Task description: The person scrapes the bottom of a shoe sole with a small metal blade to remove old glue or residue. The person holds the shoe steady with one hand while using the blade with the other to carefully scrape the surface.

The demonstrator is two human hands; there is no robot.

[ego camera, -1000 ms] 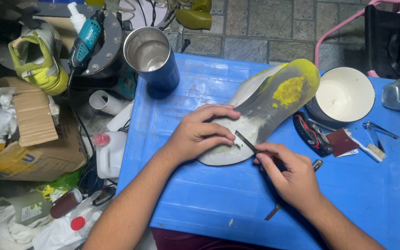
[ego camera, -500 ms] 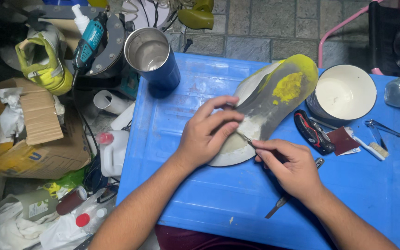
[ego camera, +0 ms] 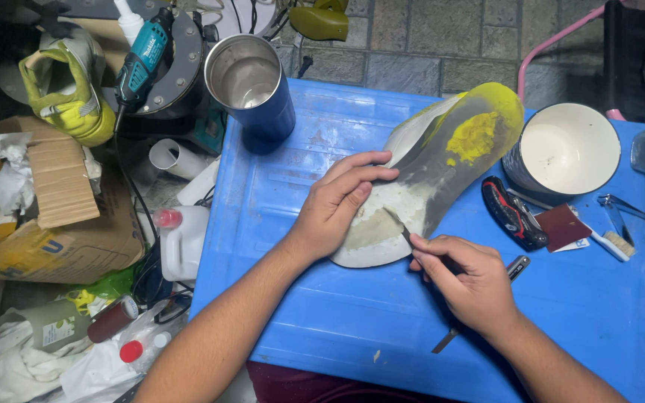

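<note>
Left hand (ego camera: 334,209) pressed flat on sole (ego camera: 427,179), pinning it steady to blue bench (ego camera: 300,313); right hand (ego camera: 472,283) clamped on blade (ego camera: 401,227), tip at heel for scraping.

2 bare forearms, no sleeves in view. Left hand (ego camera: 335,209) and right hand (ego camera: 468,280): no gloves, rings, watch or bands. Short nails. Dark red clothing at lap.
</note>
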